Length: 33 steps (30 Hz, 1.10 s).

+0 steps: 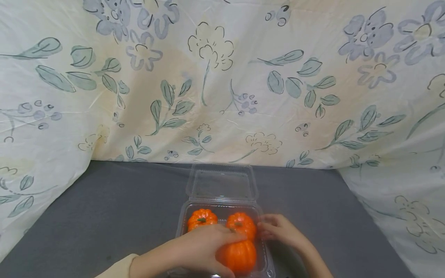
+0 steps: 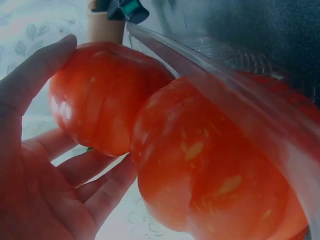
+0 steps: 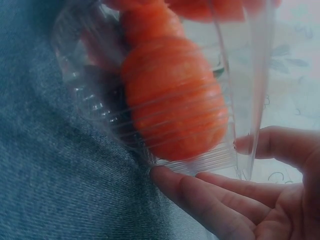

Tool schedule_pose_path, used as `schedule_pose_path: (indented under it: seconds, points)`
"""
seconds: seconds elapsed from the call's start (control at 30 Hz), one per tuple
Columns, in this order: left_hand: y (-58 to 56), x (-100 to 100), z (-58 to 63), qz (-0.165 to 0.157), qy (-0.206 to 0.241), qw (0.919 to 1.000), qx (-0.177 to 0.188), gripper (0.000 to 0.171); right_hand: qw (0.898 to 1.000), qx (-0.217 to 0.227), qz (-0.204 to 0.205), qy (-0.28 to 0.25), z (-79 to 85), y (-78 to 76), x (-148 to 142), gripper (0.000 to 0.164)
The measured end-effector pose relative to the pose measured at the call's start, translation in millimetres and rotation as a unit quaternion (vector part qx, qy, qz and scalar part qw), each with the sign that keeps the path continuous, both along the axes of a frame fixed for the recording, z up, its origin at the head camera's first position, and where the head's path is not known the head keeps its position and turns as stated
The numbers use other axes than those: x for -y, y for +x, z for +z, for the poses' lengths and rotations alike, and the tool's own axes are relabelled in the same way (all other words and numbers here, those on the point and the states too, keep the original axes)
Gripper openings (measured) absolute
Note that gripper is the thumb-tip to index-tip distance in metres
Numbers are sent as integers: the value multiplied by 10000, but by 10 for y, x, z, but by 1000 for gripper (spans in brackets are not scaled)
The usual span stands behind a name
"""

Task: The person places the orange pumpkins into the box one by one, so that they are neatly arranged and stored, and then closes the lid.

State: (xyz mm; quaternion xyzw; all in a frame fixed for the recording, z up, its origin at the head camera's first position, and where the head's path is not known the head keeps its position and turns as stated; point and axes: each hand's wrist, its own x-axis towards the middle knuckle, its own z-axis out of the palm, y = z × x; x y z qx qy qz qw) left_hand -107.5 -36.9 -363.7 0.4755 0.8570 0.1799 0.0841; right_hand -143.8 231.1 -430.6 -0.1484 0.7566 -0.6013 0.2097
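A clear plastic clamshell box (image 1: 180, 222) lies with its lid (image 1: 222, 183) folded back, holding small orange toy pumpkins. My left hand (image 1: 205, 247) reaches across the box and holds the front right pumpkin (image 1: 240, 258), thumb on one side and fingers on the other; the left wrist view shows this pumpkin (image 2: 100, 100) against another pumpkin (image 2: 215, 170). Two pumpkins sit farther back, one at the left (image 1: 201, 218) and one at the right (image 1: 241, 223). On the box's right side my right hand (image 3: 270, 200) grips the edge, thumb at the rim and fingers along the ribbed wall (image 3: 200, 162).
The box stands on a dark grey cloth surface (image 1: 139, 208). A floral curtain (image 1: 222, 96) hangs behind it and along both sides. My left forearm covers the box's front left part, so what lies there is hidden.
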Motion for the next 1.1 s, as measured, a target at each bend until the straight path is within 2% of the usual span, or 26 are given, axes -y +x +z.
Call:
schedule_pose_path:
  seconds: [0.73,1.1]
  points:
    - [-132,-75,-47,-271,-561,9980,58,67,10000,-57,-43,-14,21,-12,11,44]
    - [-136,-97,-19,-156,-813,9966,-2,68,10000,-35,-58,57,24,-23,18,45]
